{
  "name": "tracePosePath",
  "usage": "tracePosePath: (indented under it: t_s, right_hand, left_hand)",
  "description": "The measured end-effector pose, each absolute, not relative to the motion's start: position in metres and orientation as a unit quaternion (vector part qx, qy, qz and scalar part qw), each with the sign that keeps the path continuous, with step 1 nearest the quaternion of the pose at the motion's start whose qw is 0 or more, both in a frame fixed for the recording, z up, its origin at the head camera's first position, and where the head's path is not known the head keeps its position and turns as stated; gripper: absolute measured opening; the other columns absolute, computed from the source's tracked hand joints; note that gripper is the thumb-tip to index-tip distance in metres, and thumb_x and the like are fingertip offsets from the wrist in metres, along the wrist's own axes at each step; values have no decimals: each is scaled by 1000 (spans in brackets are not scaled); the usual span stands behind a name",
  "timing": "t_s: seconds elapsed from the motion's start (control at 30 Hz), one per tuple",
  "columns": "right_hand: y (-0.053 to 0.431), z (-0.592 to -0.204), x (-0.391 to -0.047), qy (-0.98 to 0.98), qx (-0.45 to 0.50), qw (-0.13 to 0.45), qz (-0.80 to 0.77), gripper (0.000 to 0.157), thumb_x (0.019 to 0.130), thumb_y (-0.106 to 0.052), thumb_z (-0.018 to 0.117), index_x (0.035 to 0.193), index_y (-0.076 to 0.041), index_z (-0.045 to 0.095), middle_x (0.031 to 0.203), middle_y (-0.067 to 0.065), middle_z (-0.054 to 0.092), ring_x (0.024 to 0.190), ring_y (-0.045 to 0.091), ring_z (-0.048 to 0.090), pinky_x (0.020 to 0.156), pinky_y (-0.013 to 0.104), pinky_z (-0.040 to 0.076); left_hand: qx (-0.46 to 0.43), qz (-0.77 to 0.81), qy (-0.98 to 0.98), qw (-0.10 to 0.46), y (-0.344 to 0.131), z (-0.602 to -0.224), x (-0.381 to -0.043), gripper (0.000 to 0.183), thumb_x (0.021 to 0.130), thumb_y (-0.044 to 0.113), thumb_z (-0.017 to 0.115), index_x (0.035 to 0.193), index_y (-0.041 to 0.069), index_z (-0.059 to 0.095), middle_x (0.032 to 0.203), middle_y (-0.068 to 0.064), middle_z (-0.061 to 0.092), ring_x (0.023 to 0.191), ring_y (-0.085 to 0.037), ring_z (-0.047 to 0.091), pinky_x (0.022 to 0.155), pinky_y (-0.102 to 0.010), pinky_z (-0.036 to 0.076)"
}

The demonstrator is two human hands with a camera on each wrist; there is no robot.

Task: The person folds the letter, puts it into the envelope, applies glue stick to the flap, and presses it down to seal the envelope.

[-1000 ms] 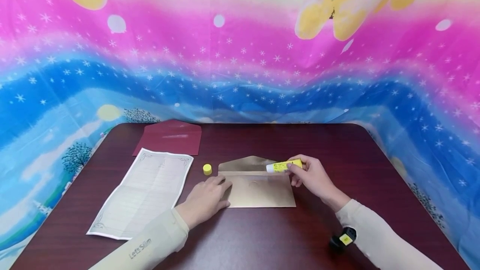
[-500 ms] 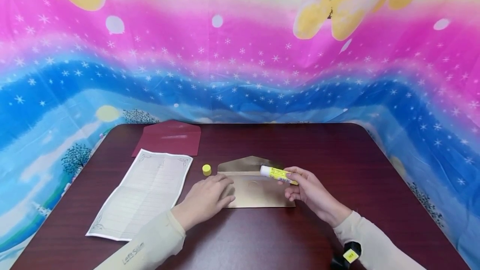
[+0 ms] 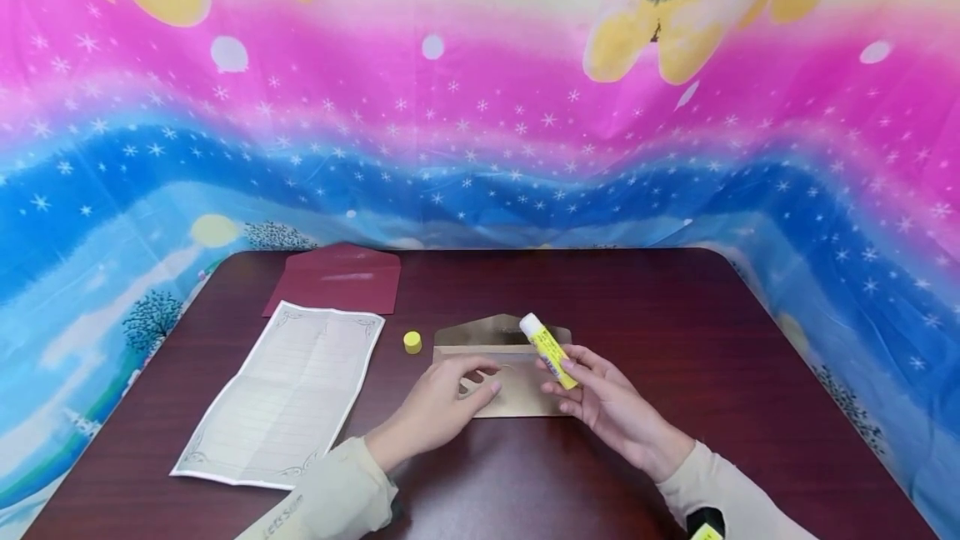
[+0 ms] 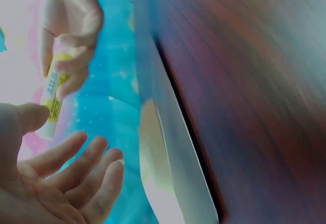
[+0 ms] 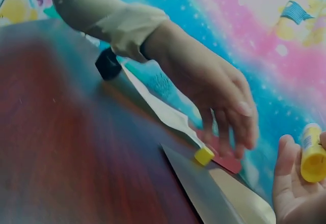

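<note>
My right hand [image 3: 622, 407] pinches a yellow glue stick [image 3: 553, 357], its white end tilted up and to the left, above a gold envelope [image 3: 517, 394]. That envelope lies on the table with its flap opened away from me. Over the envelope's left part hovers my left hand [image 3: 442, 407], fingers loosely bent and nothing in them. In the left wrist view the palm of the left hand [image 4: 66, 188] shows, fingers spread, with the glue stick [image 4: 52, 99] beyond. The yellow cap [image 3: 412, 342] stands on the table left of the envelope.
A creased white lined sheet [image 3: 288, 398] with a decorated border lies at the left. Behind it rests a dark red envelope [image 3: 345, 283] near the table's far edge. A printed cloth [image 3: 480, 123] hangs around the dark wooden table [image 3: 675, 315].
The right hand has drawn back toward me and turned the glue stick from nearly level to steeply tilted, white end up. My left hand has lifted off the envelope and moved right.
</note>
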State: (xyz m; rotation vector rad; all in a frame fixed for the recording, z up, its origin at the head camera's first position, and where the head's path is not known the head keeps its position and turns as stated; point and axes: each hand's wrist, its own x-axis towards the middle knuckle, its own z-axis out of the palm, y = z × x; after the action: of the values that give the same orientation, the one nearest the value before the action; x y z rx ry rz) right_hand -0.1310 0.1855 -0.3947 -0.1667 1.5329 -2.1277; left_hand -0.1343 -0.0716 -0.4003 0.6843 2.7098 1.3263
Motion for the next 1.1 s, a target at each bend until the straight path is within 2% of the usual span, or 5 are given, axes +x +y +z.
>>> tracePosePath:
  t_s: [0.23,0.53,0.73,0.87,1.1]
  right_hand:
    - [174,-400,-119,507,-107,269,-812,10,109,-18,42,119,-19,45,130,-7,67,95,5,68,74,16,51]
    - [165,-406,-114,499,-171,294,-797,9,109,-12,39,112,-18,45,116,-6,66,89,4,68,68,16,50]
    - [171,-405,-115,471,-192,344,-789,34,113,-28,26,127,-13,53,120,-2,71,89,6,68,72,17,53]
    - [176,-405,-114,477,-197,369,-773,45,113,-34,22,123,-7,58,110,-3,75,84,4,67,71,16,54]
    - [175,-409,-114,628,-201,217,-720,18,107,-14,49,114,-3,61,94,-10,74,74,1,64,64,16,53]
  left_hand:
    - [188,603,770,88,-53,-395,-136,41,103,25,59,137,2,60,132,-18,67,118,-27,67,97,-39,56]
    - [132,748,631,158,-40,-389,-134,38,101,17,61,132,-6,60,123,-28,69,93,-6,70,85,-26,58]
    - [124,768,615,133,-42,-384,-129,37,99,14,65,131,-5,62,126,-25,69,99,-4,70,82,-23,55]
    - [127,768,618,111,-43,-384,-128,39,98,12,66,131,-7,60,125,-23,70,102,-2,69,81,-22,53]
    - [134,764,623,97,-44,-387,-126,37,97,8,66,128,-12,60,125,-28,68,102,-2,70,82,-23,53]
